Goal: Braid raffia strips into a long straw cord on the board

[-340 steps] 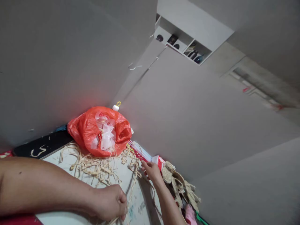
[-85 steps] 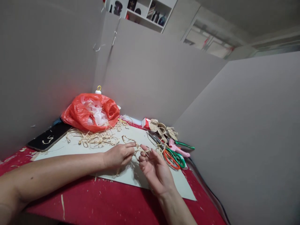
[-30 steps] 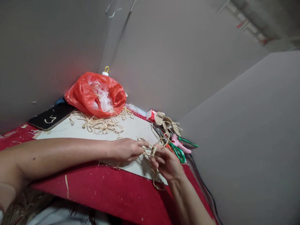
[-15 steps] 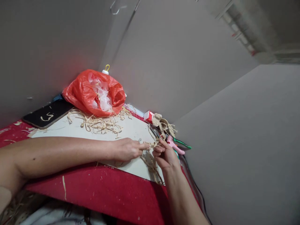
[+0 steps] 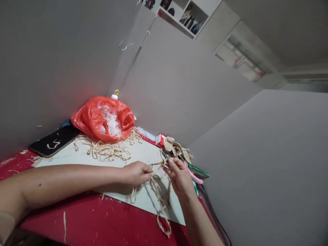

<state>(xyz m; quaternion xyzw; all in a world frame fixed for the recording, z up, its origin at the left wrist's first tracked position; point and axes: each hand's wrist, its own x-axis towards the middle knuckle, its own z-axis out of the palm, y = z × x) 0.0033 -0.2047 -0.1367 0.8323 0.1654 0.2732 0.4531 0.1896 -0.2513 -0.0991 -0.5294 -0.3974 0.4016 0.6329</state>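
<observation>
Between my two hands a tan raffia cord [image 5: 156, 164] is stretched above the white board [image 5: 143, 153]. My left hand [image 5: 139, 173] is closed on the cord's left part. With thumb and fingers my right hand [image 5: 178, 172] pinches the cord's other end. Looped, braided-looking lengths of the same cord [image 5: 160, 198] hang below the hands, over the board's front edge and the red cloth. Loose raffia strands [image 5: 109, 150] lie heaped at the back of the board.
A red plastic bag [image 5: 88, 118] stands behind the strands. Left of it lies a black tablet-like slab [image 5: 55, 141]. On the right are a red-and-white box [image 5: 160, 139], woven raffia pieces [image 5: 176, 148] and a pink-handled tool [image 5: 196, 178]. Grey walls [image 5: 217, 85] close off the back and right.
My hands have drawn apart, the left one moving left, and the cord between them is longer. Its loops now hang further forward. The view has tilted upward.
</observation>
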